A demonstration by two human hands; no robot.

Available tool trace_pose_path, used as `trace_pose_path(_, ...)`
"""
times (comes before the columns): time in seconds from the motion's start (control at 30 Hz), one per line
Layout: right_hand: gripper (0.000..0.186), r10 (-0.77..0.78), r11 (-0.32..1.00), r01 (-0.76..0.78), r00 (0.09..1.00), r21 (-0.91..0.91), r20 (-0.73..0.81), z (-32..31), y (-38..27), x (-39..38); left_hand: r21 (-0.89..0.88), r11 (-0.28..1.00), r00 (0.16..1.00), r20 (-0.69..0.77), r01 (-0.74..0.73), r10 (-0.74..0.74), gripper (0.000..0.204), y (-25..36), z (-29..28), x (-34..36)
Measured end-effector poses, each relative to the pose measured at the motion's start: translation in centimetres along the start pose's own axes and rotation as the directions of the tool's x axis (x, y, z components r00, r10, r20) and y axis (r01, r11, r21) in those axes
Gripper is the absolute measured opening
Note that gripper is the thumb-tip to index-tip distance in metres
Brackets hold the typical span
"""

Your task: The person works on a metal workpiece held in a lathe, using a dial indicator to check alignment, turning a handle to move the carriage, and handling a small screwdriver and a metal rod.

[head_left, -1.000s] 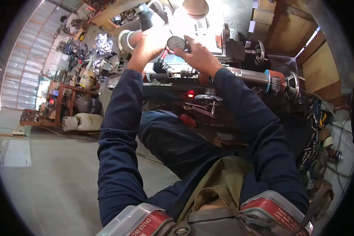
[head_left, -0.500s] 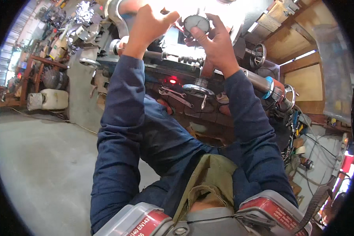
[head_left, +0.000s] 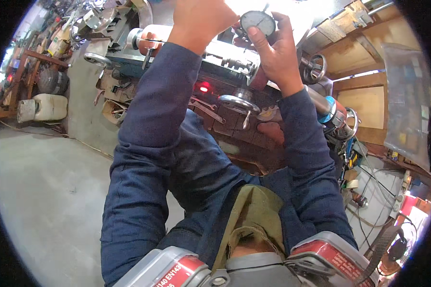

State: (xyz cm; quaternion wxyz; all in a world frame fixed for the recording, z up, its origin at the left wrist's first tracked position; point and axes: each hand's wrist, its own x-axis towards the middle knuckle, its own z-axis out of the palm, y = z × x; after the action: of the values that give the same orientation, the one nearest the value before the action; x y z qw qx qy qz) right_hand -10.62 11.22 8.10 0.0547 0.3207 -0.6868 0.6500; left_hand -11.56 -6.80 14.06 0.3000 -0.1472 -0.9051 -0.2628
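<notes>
Dial gauge (head_left: pixel 257 23) shifted rightward, within right grip (head_left: pixel 278 60).

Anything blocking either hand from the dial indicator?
Nothing visible. The right hand already grips the dial indicator, thumb over the lower part of its face. The left hand is close on its left with no visible obstacle between; contact there can't be told.

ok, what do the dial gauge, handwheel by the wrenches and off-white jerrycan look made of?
Dial gauge: probably metal case, judging by its thin dark rim; face cover could be glass or plastic. Handwheel: likely polished or chromed steel, given bright glints. Jerrycan: likely matte plastic, rounded moulded shape.
</notes>
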Motion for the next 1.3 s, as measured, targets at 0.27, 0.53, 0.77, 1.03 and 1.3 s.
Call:
trace_pose_path(0.27, 0.041, 0.099, 0.991, -0.1, 0.995, -0.086, -0.019, -0.3, -1.1, 0.2, -0.096, 0.968, 0.973, -0.047, -0.231, 0.227, 0.019, -1.0, -0.1, -0.2)
trace_pose_path(0.53, 0.029, 0.137, 0.982, -0.15, 0.984, -0.117, -0.111, 1.0, -3.6, 1.0, 0.029, 0.697, 0.674, 0.288, -0.716, 0.68, 0.014, -5.3, -0.1, 2.3)
trace_pose_path(0.77, 0.026, 0.041, 0.98, -0.057, 0.995, -0.192, -0.085, 0.3, -3.0, 0.8, 0.148, 0.848, 0.86, 0.062, -0.509, 0.506, 0.018, -3.1, 1.2, 1.8)
trace_pose_path(1.03, 0.038, 0.215, 0.971, -0.209, 0.976, 0.12, -0.036, 0.0, -2.4, 0.6, -0.222, 0.814, 0.824, 0.068, -0.537, 0.563, 0.017, -1.8, -1.4, 1.6)
trace_pose_path(1.3, 0.041, 0.045, 0.997, -0.049, 0.996, -0.057, -0.078, -0.3, -0.7, 0.1, 0.356, 0.522, 0.629, 0.498, -0.776, 0.596, 0.014, -6.2, 0.9, 3.4)
